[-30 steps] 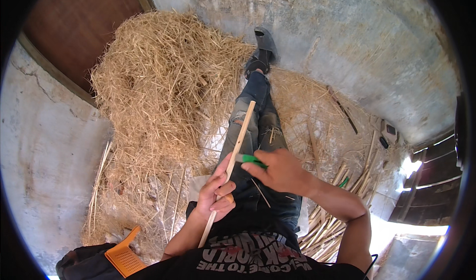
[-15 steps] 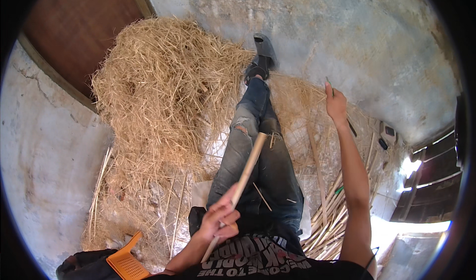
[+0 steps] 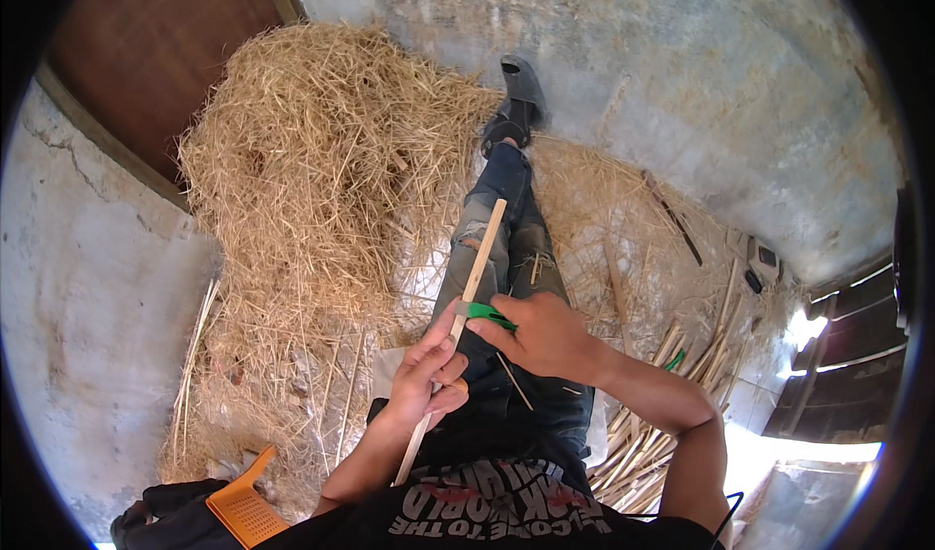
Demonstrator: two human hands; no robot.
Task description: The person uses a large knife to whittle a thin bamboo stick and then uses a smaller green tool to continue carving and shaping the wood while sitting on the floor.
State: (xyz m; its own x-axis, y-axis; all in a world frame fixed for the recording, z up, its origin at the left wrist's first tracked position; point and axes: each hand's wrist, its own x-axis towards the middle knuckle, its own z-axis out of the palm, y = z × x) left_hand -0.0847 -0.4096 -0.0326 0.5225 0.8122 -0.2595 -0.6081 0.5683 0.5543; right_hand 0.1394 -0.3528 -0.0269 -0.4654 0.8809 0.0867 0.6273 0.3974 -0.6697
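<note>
My left hand point(image 3: 430, 375) is closed around a pale split bamboo stick point(image 3: 478, 269), which slants up over my thighs, its lower end near my shirt. In my closed right hand point(image 3: 545, 334) is a green-handled knife point(image 3: 487, 313). Its grey front end meets the stick just above my left fingers. My thumb lies along the green handle; part of the knife is hidden in the fist. Under both hands are my outstretched legs in worn jeans point(image 3: 542, 355), with a few thin shavings on them.
A big heap of curly shavings point(image 3: 312, 160) rises on the left. Several bamboo strips point(image 3: 643, 453) lie to my right, with a green tool point(image 3: 675, 359) among them. A long dark blade-like piece point(image 3: 672, 217) rests near the wall. An orange plastic piece point(image 3: 243, 511) is at lower left.
My right hand has come back from far right to the stick, bringing the knife against it. The stick has turned slightly in my left hand and reaches farther forward.
</note>
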